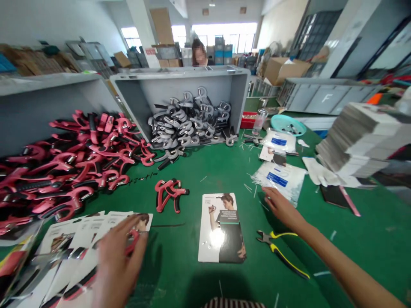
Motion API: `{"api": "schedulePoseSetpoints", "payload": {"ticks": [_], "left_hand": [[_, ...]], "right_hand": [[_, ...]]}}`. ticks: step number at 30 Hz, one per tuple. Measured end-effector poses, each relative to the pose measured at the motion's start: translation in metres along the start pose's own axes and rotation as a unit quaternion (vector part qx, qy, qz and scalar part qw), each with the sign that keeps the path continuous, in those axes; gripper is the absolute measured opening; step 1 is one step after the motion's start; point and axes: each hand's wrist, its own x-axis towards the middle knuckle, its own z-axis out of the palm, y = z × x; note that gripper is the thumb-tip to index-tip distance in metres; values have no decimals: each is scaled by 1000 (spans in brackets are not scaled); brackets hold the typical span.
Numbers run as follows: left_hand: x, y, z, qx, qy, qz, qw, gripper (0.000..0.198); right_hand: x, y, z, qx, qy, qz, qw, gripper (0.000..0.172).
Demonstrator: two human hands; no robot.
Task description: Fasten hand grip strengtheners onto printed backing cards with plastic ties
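My left hand (118, 261) lies blurred at the lower left over a fanned row of printed cards (80, 239) with red hand grippers mounted on them; its fingers curl onto one red gripper (133, 239). My right hand (281, 207) stretches out flat over the green table (353, 248), fingertips near a clear plastic bag with a blue label (279, 177). A single printed backing card (221, 226) lies between the hands. One loose red hand gripper (170, 194) rests just beyond it. Yellow-handled cutters (279, 248) lie under my right forearm.
A big heap of red grippers (70, 167) fills the left. A grey crate on its side (237, 85) holds grey grippers (189, 122). A tall stack of cards (362, 137) stands at the right, with a teal bowl (287, 125) and more bags (279, 141). A person stands behind the crate.
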Motion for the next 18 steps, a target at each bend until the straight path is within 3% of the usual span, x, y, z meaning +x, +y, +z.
{"api": "schedulePoseSetpoints", "payload": {"ticks": [3, 6, 8, 9, 13, 16, 18], "left_hand": [[3, 39, 67, -64, -125, 56, 988, 31], [-6, 64, 101, -117, -208, 103, 966, 30], [-10, 65, 108, -134, -227, 97, 960, 30], [-10, 62, 110, -138, -228, 84, 960, 30], [-5, 58, 117, -158, -218, 45, 962, 27], [-5, 71, 126, -185, -241, 68, 950, 27], [-11, 79, 129, -192, -256, 80, 944, 27]], "right_hand": [[19, -16, 18, -14, -40, -29, 999, 50], [8, -32, 16, 0, -102, -55, 993, 41], [-7, -33, 5, 27, -153, -56, 986, 33], [-14, -29, -2, 21, -160, -23, 987, 31], [-14, -2, -15, -105, -71, 208, 970, 35], [7, 10, -4, -155, -38, 278, 947, 46], [21, 11, 6, -173, -29, 292, 940, 43]]}}
